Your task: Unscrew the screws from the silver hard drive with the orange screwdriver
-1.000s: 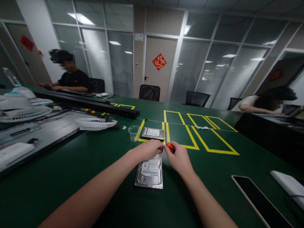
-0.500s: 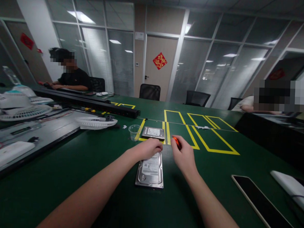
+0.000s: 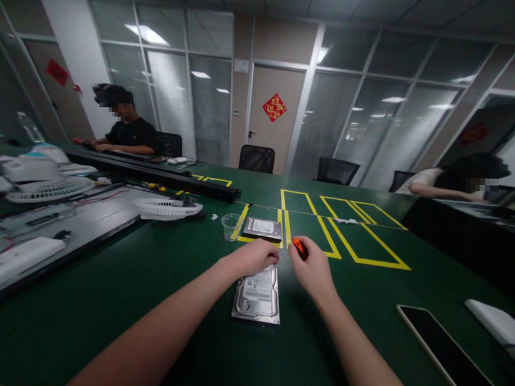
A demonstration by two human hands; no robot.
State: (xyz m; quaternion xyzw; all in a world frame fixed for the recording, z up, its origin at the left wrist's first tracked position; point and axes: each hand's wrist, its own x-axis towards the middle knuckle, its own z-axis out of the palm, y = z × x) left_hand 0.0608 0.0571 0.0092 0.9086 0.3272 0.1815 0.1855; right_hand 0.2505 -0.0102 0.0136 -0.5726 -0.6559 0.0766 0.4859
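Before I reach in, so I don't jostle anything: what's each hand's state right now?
Left hand: curled over the far end of the nearer hard drive; grip cannot be told.
Right hand: closed, holding an orange-and-black object.

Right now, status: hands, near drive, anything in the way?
Left hand over far end of near drive; right hand gripping orange tool, off the drive. Near drive on table, label up. Far drive, cup beyond left hand.
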